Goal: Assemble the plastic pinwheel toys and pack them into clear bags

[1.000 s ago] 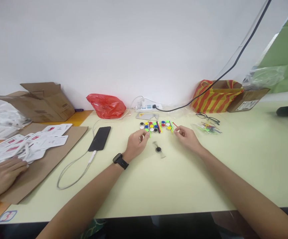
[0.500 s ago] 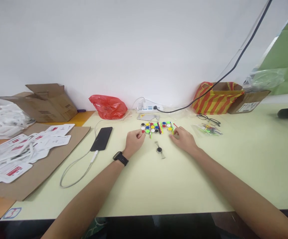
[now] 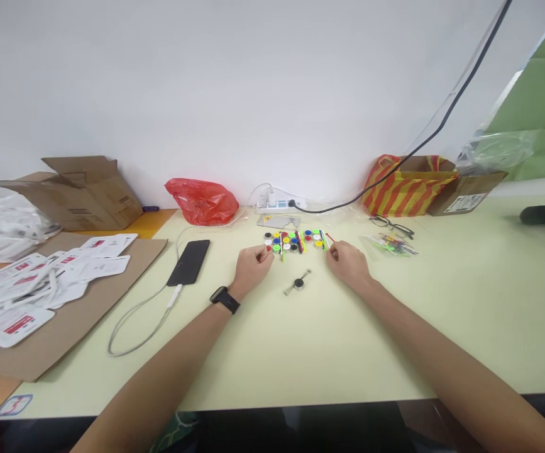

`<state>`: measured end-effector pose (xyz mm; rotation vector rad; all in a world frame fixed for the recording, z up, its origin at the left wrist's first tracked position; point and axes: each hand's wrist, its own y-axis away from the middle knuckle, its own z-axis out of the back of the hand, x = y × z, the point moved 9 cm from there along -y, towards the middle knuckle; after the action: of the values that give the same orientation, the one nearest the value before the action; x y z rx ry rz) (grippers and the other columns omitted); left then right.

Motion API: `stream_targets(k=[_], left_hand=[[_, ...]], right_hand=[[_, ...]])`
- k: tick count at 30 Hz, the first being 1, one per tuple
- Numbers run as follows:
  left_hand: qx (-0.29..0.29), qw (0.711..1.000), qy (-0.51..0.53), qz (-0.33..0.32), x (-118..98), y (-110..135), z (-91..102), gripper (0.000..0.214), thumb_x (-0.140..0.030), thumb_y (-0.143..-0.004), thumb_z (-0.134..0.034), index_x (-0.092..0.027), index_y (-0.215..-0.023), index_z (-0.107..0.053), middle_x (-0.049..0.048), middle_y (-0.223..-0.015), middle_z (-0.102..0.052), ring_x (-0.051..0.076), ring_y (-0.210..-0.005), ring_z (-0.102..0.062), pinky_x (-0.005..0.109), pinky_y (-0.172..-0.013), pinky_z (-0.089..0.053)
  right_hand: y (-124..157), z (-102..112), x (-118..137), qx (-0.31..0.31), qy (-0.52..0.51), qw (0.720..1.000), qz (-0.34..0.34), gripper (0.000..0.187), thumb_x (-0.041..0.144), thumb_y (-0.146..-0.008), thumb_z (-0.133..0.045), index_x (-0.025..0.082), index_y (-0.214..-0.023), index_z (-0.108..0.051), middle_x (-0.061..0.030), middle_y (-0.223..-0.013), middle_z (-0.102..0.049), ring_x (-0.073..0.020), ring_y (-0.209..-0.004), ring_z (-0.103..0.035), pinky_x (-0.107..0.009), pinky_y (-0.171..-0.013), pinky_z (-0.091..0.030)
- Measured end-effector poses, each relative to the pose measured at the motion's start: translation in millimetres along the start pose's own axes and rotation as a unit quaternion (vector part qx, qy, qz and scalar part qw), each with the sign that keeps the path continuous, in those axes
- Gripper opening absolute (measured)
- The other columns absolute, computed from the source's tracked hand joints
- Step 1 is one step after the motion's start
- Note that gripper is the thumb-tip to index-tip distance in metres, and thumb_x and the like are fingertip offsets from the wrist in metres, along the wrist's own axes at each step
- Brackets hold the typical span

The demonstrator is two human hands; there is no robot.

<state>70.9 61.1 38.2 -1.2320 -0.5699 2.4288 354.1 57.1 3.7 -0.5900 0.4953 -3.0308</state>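
My left hand [image 3: 252,265], with a black watch on its wrist, rests on the pale green table [image 3: 300,340] with its fingers curled in, pinching something small at the left edge of a cluster of coloured round caps and sticks [image 3: 295,241]. At the cluster's right edge, my right hand [image 3: 347,263] is curled too and pinches a thin red stick [image 3: 330,238]. Between the two hands lies a small black disc on a metal bar [image 3: 298,284].
A black phone [image 3: 188,262] on a white cable lies left of my hands. Further left are white packets [image 3: 41,277] on brown cardboard and an open carton [image 3: 83,192]. A red bag [image 3: 202,200], power strip [image 3: 279,202], glasses [image 3: 391,223] and striped bag [image 3: 407,182] line the back.
The black disc with its metal bar has turned to a new angle. Another person's hand at the left edge has left the view. Both my hands stayed by the caps.
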Motion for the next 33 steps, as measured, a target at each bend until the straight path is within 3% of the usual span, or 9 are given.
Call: stream_targets(k=[5,9,15,20,24,27,30,33], left_hand=[[0.005,1.000,0.003,-0.001,0.4,0.2,-0.7,0.038,-0.025,-0.083,-0.057,-0.021,-0.061,-0.027,-0.0050,-0.059,-0.024,0.010,-0.057,-0.026,0.027,-0.056,-0.022],[0.010,1.000,0.003,-0.002,-0.9,0.0,-0.7,0.038,-0.027,-0.084,-0.057,-0.021,-0.061,-0.027,-0.0050,-0.059,-0.024,0.010,-0.058,-0.025,0.027,-0.056,-0.022],[0.012,1.000,0.006,-0.003,-3.6,0.6,-0.1,0.039,-0.027,-0.083,-0.058,-0.021,-0.061,-0.027,-0.0050,-0.059,-0.025,0.011,-0.058,-0.026,0.027,-0.057,-0.023],[0.015,1.000,0.008,-0.003,-4.2,1.3,-0.8,0.039,-0.027,-0.084,-0.058,-0.021,-0.062,-0.027,-0.0052,-0.060,-0.024,0.010,-0.058,-0.025,0.026,-0.057,-0.023],[0.018,1.000,0.008,-0.005,-5.0,0.9,-1.4,0.040,-0.027,-0.085,-0.058,-0.020,-0.062,-0.027,-0.0052,-0.060,-0.024,0.010,-0.059,-0.025,0.027,-0.057,-0.024],[0.018,1.000,0.013,-0.006,-5.5,0.8,-1.6,0.040,-0.027,-0.085,-0.058,-0.020,-0.061,-0.027,-0.0052,-0.060,-0.024,0.010,-0.059,-0.025,0.027,-0.058,-0.024],[0.020,1.000,0.019,-0.008,-5.9,1.4,-2.3,0.041,-0.028,-0.086,-0.059,-0.021,-0.062,-0.026,-0.0052,-0.060,-0.024,0.010,-0.059,-0.025,0.026,-0.057,-0.024],[0.022,1.000,0.019,-0.008,-5.8,1.9,-2.8,0.042,-0.029,-0.087,-0.059,-0.021,-0.062,-0.027,-0.0052,-0.060,-0.024,0.010,-0.059,-0.025,0.026,-0.057,-0.025]], right_hand=[[-0.9,16.8,-11.3,-0.057,-0.027,0.998,-0.029,0.011,0.026,-0.093,-0.055,0.022,-0.084,-0.060,-0.0072,-0.087,-0.073,-0.0239,-0.079,-0.064,-0.033,-0.064,-0.035],[-1.6,30.4,-20.6,-0.105,-0.154,0.982,-0.028,0.013,0.033,-0.096,-0.053,0.023,-0.089,-0.057,-0.0051,-0.077,-0.069,-0.0205,-0.066,-0.060,-0.032,-0.061,-0.038],[-5.5,24.9,-26.3,-0.081,-0.406,0.910,-0.035,0.027,0.049,-0.092,-0.060,0.023,-0.098,-0.054,-0.0036,-0.086,-0.068,-0.0173,-0.064,-0.064,-0.030,-0.059,-0.052],[-9.0,31.7,-24.6,-0.088,-0.461,0.883,-0.022,0.020,0.036,-0.085,-0.061,0.021,-0.097,-0.064,-0.0018,-0.079,-0.067,-0.0161,-0.065,-0.064,-0.029,-0.062,-0.053],[-9.5,35.2,-38.8,-0.124,-0.473,0.868,-0.085,0.015,0.031,-0.078,-0.059,0.020,-0.081,-0.069,-0.0032,-0.075,-0.069,-0.0191,-0.074,-0.068,-0.031,-0.068,-0.055],[-7.9,31.0,-47.9,-0.126,-0.523,0.832,-0.135,0.010,0.028,-0.072,-0.059,0.020,-0.071,-0.064,-0.0006,-0.062,-0.060,-0.0217,-0.075,-0.071,-0.030,-0.066,-0.056],[-6.9,23.5,-49.5,-0.101,-0.581,0.791,-0.165,0.007,0.027,-0.069,-0.061,0.022,-0.073,-0.060,0.0052,-0.052,-0.047,-0.0182,-0.061,-0.066,-0.025,-0.054,-0.050],[-6.0,18.5,-47.8,-0.078,-0.589,0.783,-0.185,0.019,0.026,-0.067,-0.061,0.024,-0.086,-0.059,0.0069,-0.054,-0.048,-0.0131,-0.049,-0.054,-0.020,-0.042,-0.036]])
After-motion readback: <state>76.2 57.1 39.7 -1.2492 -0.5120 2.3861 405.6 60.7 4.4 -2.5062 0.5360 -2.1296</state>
